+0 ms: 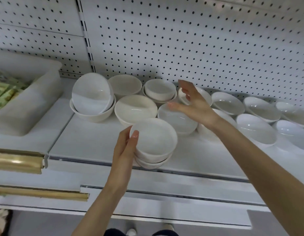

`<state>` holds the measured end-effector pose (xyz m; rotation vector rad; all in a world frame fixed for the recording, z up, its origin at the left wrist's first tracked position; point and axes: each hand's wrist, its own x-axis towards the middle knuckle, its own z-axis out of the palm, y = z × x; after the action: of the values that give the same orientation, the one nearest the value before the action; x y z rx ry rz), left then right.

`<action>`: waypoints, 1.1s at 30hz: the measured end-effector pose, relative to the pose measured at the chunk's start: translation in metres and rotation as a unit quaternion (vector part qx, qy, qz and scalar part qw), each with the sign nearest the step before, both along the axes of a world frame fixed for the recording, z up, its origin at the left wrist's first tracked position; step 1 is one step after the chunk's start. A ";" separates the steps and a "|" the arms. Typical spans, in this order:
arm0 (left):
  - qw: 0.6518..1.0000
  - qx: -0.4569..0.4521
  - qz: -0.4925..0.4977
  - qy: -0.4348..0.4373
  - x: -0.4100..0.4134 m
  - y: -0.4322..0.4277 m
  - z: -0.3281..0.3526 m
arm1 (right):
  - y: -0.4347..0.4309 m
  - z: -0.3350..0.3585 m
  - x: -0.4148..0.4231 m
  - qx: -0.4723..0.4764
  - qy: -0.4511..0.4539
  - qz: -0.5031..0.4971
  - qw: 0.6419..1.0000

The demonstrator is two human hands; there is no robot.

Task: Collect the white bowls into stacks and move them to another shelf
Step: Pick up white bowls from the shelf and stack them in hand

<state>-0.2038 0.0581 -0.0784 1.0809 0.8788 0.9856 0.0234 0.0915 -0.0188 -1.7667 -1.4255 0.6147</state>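
Several white bowls stand on a white shelf. My left hand holds a small stack of white bowls by its left side, thumb on the rim, above the shelf's front edge. My right hand hovers over the middle bowls with its fingers spread and holds nothing; it is just above a single bowl and in front of a small bowl. To the left, a tilted bowl leans inside another. A two-bowl stack stands at the back.
A row of single bowls runs off to the right. A translucent plastic bin with green packets sits on the neighbouring shelf at left. Pegboard backing rises behind. Gold-edged trim marks the left shelf's front; lower shelves lie below.
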 end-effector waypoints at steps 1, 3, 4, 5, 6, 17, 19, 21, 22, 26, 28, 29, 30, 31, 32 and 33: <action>1.000 -0.010 0.001 0.003 -0.001 0.003 0.000 | 0.013 -0.001 0.007 -0.016 -0.015 0.001 1.000; 1.000 -0.020 -0.002 0.012 -0.002 0.009 0.001 | 0.037 -0.003 0.016 -0.046 -0.041 0.010 0.998; 1.000 -0.022 -0.008 0.014 -0.002 0.011 0.002 | 0.047 -0.005 0.019 -0.058 -0.057 0.017 0.997; 0.999 -0.025 -0.017 0.011 -0.001 0.012 0.003 | 0.057 -0.006 0.021 -0.066 -0.071 0.023 0.995; 0.999 -0.028 -0.025 0.008 0.000 0.012 0.004 | 0.066 -0.008 0.022 -0.071 -0.082 0.029 0.994; 0.997 -0.062 -0.050 0.009 0.008 0.015 0.004 | 0.103 -0.022 0.030 -0.098 -0.066 0.041 0.992; 0.996 -0.076 -0.052 0.012 0.008 0.018 0.004 | 0.104 -0.023 0.031 -0.094 -0.069 0.051 0.992; 0.995 -0.082 -0.054 0.018 0.007 0.020 0.004 | 0.104 -0.026 0.031 -0.091 -0.078 0.056 0.991; 0.995 -0.083 -0.056 0.021 0.007 0.020 0.004 | 0.105 -0.027 0.032 -0.088 -0.077 0.054 0.992; 0.995 -0.081 -0.054 0.022 0.007 0.018 0.003 | 0.106 -0.033 0.030 -0.066 -0.050 0.029 0.996; 0.995 -0.085 -0.042 0.020 0.007 0.014 0.003 | 0.108 -0.034 0.029 -0.058 -0.034 0.014 0.998; 0.996 -0.084 -0.036 0.020 0.007 0.013 0.003 | 0.108 -0.035 0.028 -0.054 -0.026 0.008 0.998; 0.996 -0.080 -0.033 0.021 0.007 0.011 0.004 | 0.108 -0.035 0.027 -0.050 -0.018 0.004 0.999; 0.996 -0.077 -0.031 0.022 0.008 0.009 0.005 | 0.108 -0.035 0.026 -0.046 -0.007 -0.001 0.999; 0.996 -0.075 -0.028 0.025 0.008 0.008 0.006 | 0.108 -0.034 0.025 -0.038 0.004 -0.007 0.999; 0.997 -0.071 -0.024 0.028 0.008 0.007 0.007 | 0.108 -0.032 0.024 -0.029 0.014 -0.016 0.999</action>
<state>-0.1956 0.0647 -0.0716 1.0076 0.9492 0.8427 0.0479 0.1994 -0.0504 -1.8145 -1.3707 0.6669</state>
